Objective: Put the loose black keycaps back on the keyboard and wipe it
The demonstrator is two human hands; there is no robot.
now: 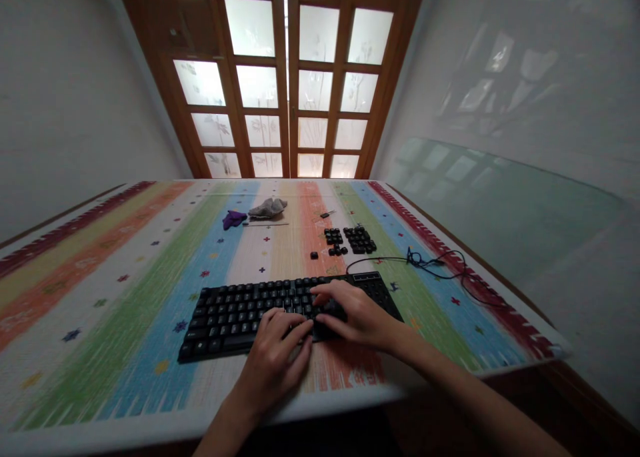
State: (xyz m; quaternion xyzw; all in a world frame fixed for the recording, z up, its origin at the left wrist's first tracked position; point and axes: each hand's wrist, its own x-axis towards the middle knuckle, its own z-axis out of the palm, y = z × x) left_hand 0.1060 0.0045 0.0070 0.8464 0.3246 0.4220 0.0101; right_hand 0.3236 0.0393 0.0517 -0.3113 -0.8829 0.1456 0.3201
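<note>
A black keyboard lies on a striped, many-coloured mat near the table's front edge. My left hand rests on the keyboard's front edge, fingers curled down onto the keys near the middle. My right hand covers the right part of the keyboard, its fingers bent and pressed down on the keys. Whether either hand pinches a key, I cannot make out. A group of loose black keycaps lies on the mat behind the keyboard, with one single keycap apart to their left.
The keyboard's black cable loops over the mat to the right. A grey cloth, a purple cloth and a thin stick lie at the back. Wooden doors with frosted panes stand behind the table. A wall runs along the right.
</note>
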